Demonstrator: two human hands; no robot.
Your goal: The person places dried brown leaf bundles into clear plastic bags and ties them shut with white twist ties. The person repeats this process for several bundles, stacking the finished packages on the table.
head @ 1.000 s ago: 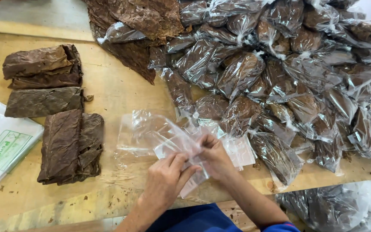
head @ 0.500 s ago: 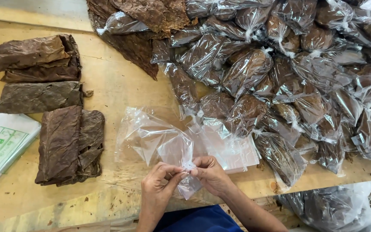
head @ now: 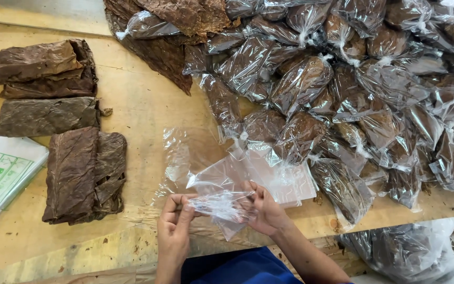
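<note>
Left hand [head: 174,227] and right hand [head: 262,210] both pinch one clear plastic bag [head: 222,202], held between them at the near table edge; bag crumpled, spanning the gap from fingertips to fingertips. Just beyond it, a flat stack of clear bags [head: 285,179] lies on the wooden table [head: 143,110]. Left of the hands: folded brown leaf bundles [head: 85,176]. Farther back, right: a heap of bagged leaves [head: 353,89].

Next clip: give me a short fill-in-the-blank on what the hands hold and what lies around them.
1. Both hands, left hand and right hand, hold a clear plastic ____.
2. The stacked leaves left of the hands are ____ in colour.
3. The bagged bundles are piled to the person's ____.

Missing words: bag; brown; right
</note>
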